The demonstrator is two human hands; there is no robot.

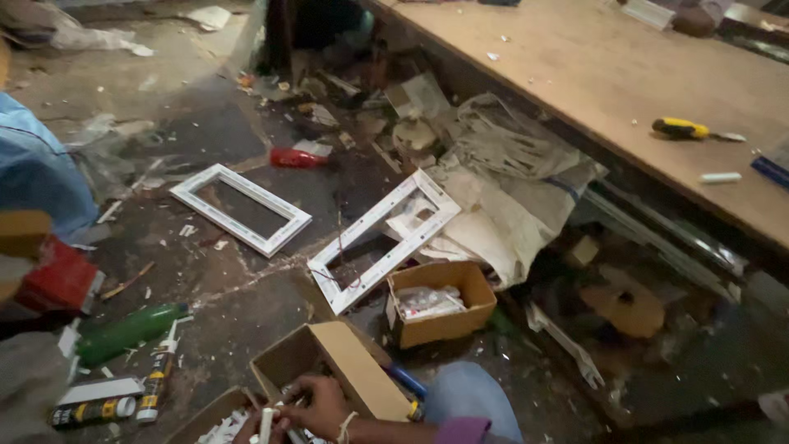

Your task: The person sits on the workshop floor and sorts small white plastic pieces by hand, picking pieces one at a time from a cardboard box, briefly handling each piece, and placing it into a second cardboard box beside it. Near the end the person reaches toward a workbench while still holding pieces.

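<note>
The grip here is one bare hand [316, 407] at the bottom edge of the view, reaching into an open cardboard box [341, 366] on the floor; from the side the forearm enters I judge it to be the right hand, and the other hand is not in view. The fingers are curled loosely around some small white plastic pieces [267, 421], thin sticks or short profile offcuts, but I cannot tell if they are really clamped or only touched. A cord sits around the wrist. Such pieces look light, stiff and smooth, so I think they can slip when several are taken together; holding one at its middle between thumb and fingers seems the safest way, and they may snap if bent. The box itself is thin cardboard, soft at the flaps. Just left of the hand a second box [215, 415] holds more white bits, and up and to the right of the hand a third, smaller box [440, 302] holds clear plastic bags. I count three cardboard boxes. Farther from the hand lie two white rectangular frames [240, 208] [385, 238], rigid and hollow. To the left there are two sealant tubes [156, 380] and a green bottle [127, 331]. Far up right, on the table [592, 74], there is one yellow tool [680, 127] and one small white piece [720, 177].
</note>
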